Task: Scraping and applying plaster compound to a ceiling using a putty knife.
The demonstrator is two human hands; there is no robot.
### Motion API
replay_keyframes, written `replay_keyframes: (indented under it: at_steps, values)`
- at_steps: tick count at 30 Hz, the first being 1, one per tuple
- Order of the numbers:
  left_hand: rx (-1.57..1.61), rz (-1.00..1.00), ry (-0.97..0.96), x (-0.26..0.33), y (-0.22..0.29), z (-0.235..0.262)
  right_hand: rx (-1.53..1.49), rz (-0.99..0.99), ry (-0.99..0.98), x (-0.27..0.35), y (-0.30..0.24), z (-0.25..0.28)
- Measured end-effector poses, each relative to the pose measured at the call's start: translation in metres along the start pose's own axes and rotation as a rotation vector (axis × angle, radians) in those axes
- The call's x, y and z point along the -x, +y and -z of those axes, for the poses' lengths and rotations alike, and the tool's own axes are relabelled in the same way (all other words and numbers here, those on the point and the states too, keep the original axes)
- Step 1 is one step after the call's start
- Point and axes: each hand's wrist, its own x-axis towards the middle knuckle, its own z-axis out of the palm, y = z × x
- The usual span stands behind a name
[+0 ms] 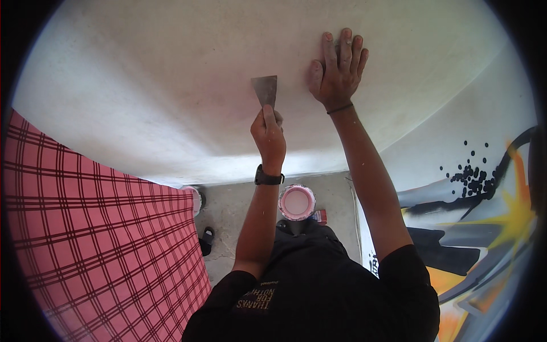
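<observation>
My left hand [269,138], with a dark watch on its wrist, grips the handle of a putty knife [265,88]. The metal blade points up and lies against or close to the whitish wall [188,85]; I cannot tell whether it touches. Fingers spread, my right hand [340,71] rests flat on the same wall, to the right of the blade and a little higher. Pale dust covers its fingers, and a thin dark band circles its wrist. Nothing is held in it. A faint pinkish tint shows on the wall around the putty knife.
Below my hands, a paint-smeared bucket [297,202] of pinkish-white material stands by the wall's foot, with a red-ended brush [321,216] beside it. Another bucket [197,200] and a dark sandal [207,239] are farther left. Pink checked cloth [102,228] hangs left; a painted wall [467,228] stands right.
</observation>
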Motion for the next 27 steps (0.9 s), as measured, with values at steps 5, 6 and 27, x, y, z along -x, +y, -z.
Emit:
replay_keyframes:
  at_steps: [5,6,27]
  values:
    - [0.011,-0.039,-0.034,-0.003,0.02,-0.005,0.006,0.005,0.013,0.0,0.002,0.002]
    - [0.011,-0.042,-0.028,-0.003,0.016,-0.003,0.007,0.005,0.015,0.0,0.002,0.004]
    - [-0.053,-0.088,0.035,0.002,-0.012,-0.012,-0.014,0.009,0.038,0.0,0.009,0.004]
